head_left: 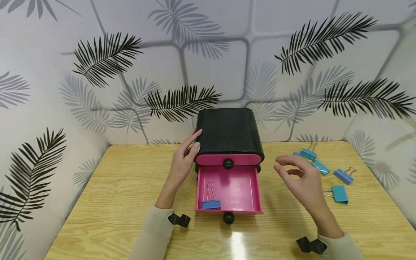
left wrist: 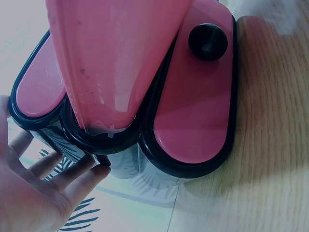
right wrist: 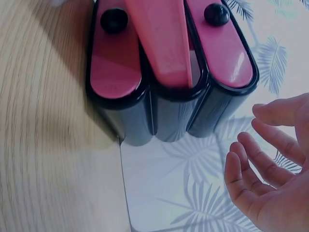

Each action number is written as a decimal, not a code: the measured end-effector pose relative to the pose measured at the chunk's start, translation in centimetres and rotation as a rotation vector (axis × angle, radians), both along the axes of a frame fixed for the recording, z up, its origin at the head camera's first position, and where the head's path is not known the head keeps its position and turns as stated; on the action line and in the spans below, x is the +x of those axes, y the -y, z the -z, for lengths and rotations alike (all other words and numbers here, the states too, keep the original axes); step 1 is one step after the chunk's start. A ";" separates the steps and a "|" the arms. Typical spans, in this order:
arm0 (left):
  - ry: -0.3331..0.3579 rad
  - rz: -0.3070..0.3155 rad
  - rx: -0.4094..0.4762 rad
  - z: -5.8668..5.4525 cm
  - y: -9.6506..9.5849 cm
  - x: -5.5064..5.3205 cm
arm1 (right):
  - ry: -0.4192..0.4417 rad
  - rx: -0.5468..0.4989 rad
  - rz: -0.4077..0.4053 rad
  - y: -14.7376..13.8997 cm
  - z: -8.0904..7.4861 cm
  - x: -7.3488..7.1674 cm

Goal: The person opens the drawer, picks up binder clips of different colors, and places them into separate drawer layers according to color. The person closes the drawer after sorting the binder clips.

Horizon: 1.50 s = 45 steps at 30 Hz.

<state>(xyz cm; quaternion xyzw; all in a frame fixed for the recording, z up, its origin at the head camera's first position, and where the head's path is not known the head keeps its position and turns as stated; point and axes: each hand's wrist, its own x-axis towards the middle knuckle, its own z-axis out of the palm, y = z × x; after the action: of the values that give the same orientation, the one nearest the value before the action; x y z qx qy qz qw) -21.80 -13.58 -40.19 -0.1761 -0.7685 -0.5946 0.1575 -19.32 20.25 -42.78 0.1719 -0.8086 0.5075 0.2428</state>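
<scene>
A black drawer unit [head_left: 229, 130] with pink drawer fronts stands on the table; its middle drawer [head_left: 240, 191] is pulled out. Inside that drawer, at the front left, lies a blue binder clip [head_left: 211, 204] with its wire handle pointing back. My left hand [head_left: 182, 160] rests against the unit's left side, fingers extended; the left wrist view shows this hand [left wrist: 46, 186] by the upper tiers. To the right of the unit, my right hand [head_left: 302, 180] hovers with loosely bent fingers and holds nothing. In the right wrist view, this hand [right wrist: 273, 169] is apart from the unit.
Right of my right hand lie several binder clips: a teal one [head_left: 339, 194], a blue one [head_left: 343, 176], a light teal one [head_left: 321, 167], and another teal one [head_left: 308, 154] farther back. A leaf-patterned wall [head_left: 214, 72] stands behind the wooden table [head_left: 130, 195].
</scene>
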 end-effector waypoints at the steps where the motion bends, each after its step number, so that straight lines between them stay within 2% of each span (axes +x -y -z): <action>1: 0.001 -0.001 0.000 0.0 0.0 0.0 | 0.003 0.000 0.006 -0.1 0.1 -0.1; 20: 0.002 0.003 0.006 0.1 0.1 0.0 | 0.093 0.061 0.098 -2.6 1.4 -2.3; 31: 0.016 0.003 0.007 -0.1 0.0 0.0 | 0.123 0.080 0.160 -4.7 2.5 -4.2; 45: 0.011 0.006 0.013 0.0 0.1 0.0 | 0.214 0.158 0.220 -6.8 4.1 -6.4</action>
<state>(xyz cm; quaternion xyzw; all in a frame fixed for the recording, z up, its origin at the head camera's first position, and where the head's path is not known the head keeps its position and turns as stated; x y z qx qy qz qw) -21.77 -13.64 -40.15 -0.1743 -0.7648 -0.6011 0.1527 -25.70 27.06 -46.90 0.0459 -0.8812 0.4282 0.1950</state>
